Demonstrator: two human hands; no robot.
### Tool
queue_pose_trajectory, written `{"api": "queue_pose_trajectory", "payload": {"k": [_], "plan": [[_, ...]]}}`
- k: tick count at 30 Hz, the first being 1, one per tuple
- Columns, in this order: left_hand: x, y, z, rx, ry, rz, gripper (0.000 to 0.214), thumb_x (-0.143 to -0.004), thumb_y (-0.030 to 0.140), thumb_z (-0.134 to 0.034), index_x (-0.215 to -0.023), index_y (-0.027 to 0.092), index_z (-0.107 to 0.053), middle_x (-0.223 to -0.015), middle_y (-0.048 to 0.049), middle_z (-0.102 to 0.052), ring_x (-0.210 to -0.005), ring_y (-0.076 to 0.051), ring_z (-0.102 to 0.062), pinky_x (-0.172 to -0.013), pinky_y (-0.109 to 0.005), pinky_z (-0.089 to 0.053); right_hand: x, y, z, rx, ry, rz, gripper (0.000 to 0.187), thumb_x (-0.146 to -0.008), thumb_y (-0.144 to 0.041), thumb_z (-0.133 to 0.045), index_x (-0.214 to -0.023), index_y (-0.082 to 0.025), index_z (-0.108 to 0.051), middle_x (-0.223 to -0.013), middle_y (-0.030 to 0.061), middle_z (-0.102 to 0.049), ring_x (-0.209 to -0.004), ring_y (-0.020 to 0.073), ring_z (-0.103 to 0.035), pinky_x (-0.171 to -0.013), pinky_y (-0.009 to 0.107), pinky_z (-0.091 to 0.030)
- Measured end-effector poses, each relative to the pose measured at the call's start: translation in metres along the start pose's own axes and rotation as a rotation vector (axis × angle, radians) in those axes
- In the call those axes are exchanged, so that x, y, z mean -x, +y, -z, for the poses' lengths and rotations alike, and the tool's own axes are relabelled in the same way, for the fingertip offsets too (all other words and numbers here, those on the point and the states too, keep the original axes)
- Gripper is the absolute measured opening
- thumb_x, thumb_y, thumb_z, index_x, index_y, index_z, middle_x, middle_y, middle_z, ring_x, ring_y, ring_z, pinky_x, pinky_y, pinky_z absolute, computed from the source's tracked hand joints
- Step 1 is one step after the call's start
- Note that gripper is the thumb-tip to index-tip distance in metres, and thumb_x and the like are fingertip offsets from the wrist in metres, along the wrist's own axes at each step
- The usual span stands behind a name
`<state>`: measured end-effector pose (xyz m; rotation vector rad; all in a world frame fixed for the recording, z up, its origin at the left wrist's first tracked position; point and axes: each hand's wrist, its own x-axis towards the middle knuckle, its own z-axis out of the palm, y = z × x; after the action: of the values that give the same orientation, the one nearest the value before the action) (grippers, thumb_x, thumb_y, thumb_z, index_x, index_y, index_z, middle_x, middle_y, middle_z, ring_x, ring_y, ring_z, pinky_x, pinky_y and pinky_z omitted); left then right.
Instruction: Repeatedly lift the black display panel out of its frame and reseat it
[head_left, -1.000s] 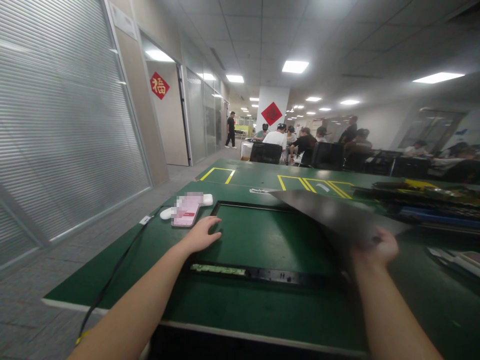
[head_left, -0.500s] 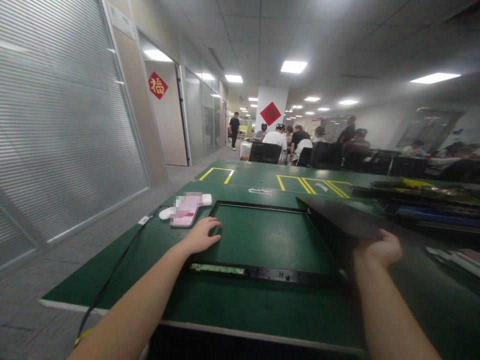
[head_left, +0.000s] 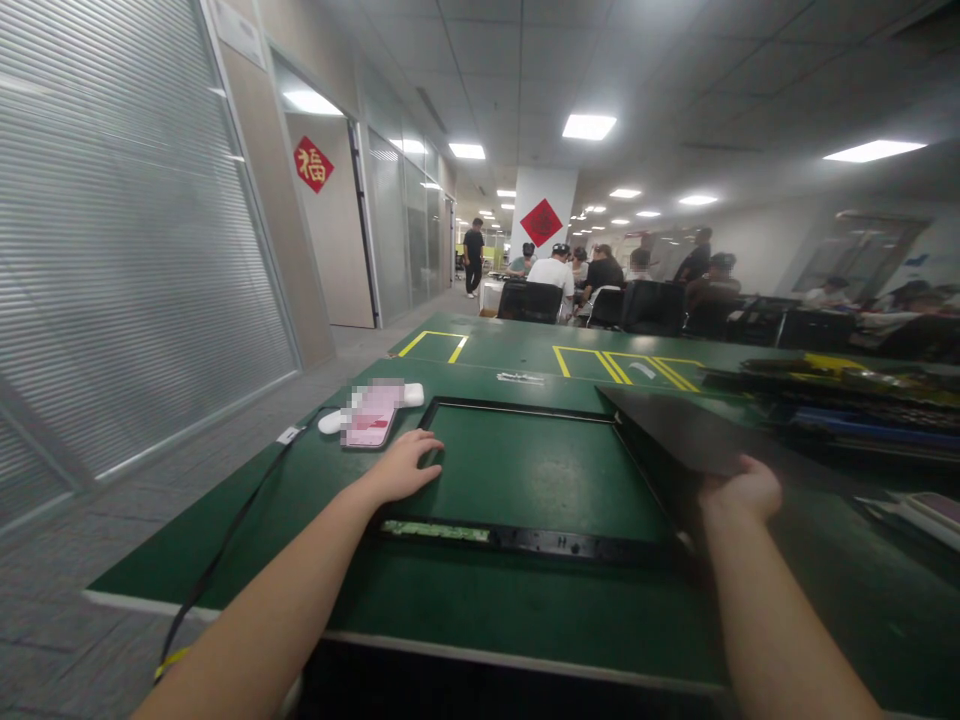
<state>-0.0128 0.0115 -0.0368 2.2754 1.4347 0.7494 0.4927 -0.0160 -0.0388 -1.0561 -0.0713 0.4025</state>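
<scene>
A: What does the right hand (head_left: 746, 490) have?

B: A thin, dark grey, flat sheet (head_left: 667, 425); the hand is closed on the near part of it, though blur hides how each finger lies; the sheet is tilted, raised above the green, flat-topped table (head_left: 480, 612).

A: And where is the sheet set against the frame?

B: Along the right side of the black, narrow-barred, rectangular frame (head_left: 577, 544); its far left corner comes near the frame's far right corner; whether the two touch there, I cannot tell.

A: The left hand (head_left: 401, 468)?

B: At the frame's left side, palm down, fingers loosely bent, with a modest gap between thumb and fingers; it covers part of the left bar; whether it presses on that bar, I cannot tell.

A: How does the frame lie?

B: Flat on the table, with bare green surface showing through its middle; a pale green, long, narrow strip (head_left: 436, 531) runs along the left part of its near bar.

A: What else is close?

B: Beyond the left hand, a pink, rectangular phone (head_left: 371, 425), partly pixelated, between two white, rounded objects (head_left: 330, 422); a black, thin cable (head_left: 244, 512) runs down over the table's left edge; at the far right, a blurred, dark, layered pile (head_left: 840, 385) with yellow and blue parts.
</scene>
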Motion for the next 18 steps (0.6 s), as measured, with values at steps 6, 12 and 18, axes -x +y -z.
{"api": "queue_pose_trajectory", "payload": {"k": [6,12,18], "plan": [[0.0,-0.001,0.0,0.035,0.013,0.003,0.043,-0.07,0.045,-0.066,-0.104,0.021,-0.073,-0.129,-0.0157,-0.063,-0.128,-0.037,-0.05,-0.112,-0.051,-0.033,-0.008,0.008,-0.001,0.081,0.026,0.044,0.023,-0.053,-0.028,-0.05,-0.072,-0.025,-0.037,-0.075,0.0022,-0.052,-0.074,0.0223,-0.059,-0.061,0.04,-0.053],[0.0,-0.001,-0.001,0.053,0.02,0.009,0.042,-0.069,0.047,-0.068,-0.102,0.022,-0.074,-0.127,-0.0142,-0.065,-0.129,-0.038,-0.048,-0.113,-0.052,-0.031,-0.012,0.011,0.001,0.104,0.12,-0.046,0.023,-0.051,-0.019,-0.05,-0.072,-0.024,-0.043,-0.078,0.002,-0.055,-0.072,0.0207,-0.06,-0.06,0.038,-0.053],[0.0,0.0,-0.001,0.001,-0.003,0.0,0.043,-0.072,0.044,-0.064,-0.107,0.019,-0.073,-0.129,-0.017,-0.062,-0.13,-0.038,-0.047,-0.113,-0.051,-0.031,-0.017,0.017,0.006,0.066,0.028,-0.067,0.024,-0.056,-0.018,-0.053,-0.079,-0.023,-0.049,-0.078,0.0006,-0.058,-0.068,0.0193,-0.06,-0.058,0.038,-0.055]]}}
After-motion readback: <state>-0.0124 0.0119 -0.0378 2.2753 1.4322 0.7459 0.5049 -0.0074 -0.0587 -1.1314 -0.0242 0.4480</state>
